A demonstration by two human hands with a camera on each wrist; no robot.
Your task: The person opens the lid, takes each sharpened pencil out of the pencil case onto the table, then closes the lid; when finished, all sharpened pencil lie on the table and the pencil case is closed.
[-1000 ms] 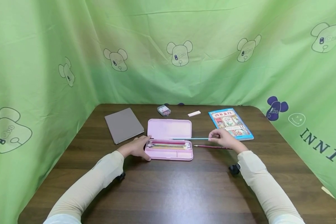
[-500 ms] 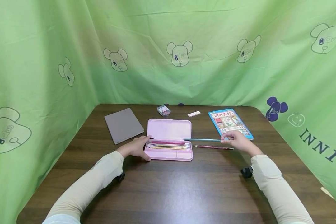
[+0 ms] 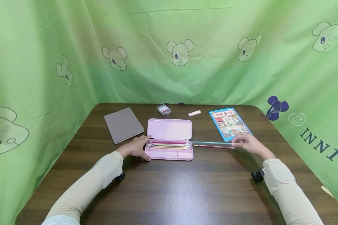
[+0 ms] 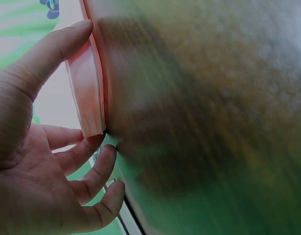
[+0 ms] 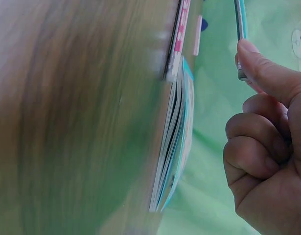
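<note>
An open pink pencil case [image 3: 163, 154] lies in the middle of the table, its lid [image 3: 169, 128] tipped back and several pencils [image 3: 169, 145] in its long compartment. My left hand [image 3: 135, 147] holds the case's left end, thumb at the near corner and fingers at the far one; the left wrist view shows this grip around the pink end wall [image 4: 86, 93]. To the right of the case, my right hand [image 3: 249, 144] pinches the end of a light blue pencil [image 3: 212, 143] between thumb and forefinger, other fingers curled. Its far tip points at the case. Just below it lies a dark red pencil [image 3: 214, 147].
A grey notebook [image 3: 124, 125] lies at the back left. Behind the case are a small clear box [image 3: 164, 110] and a white eraser [image 3: 194, 113]. A blue-edged comic book [image 3: 228, 123] sits beyond my right hand. Green printed cloth [image 3: 146, 81] hangs around the table.
My right hand has moved to the right and slightly nearer, drawing the light blue pencil from over the case to beside it, above the red pencil. The left hand stays at the case.
</note>
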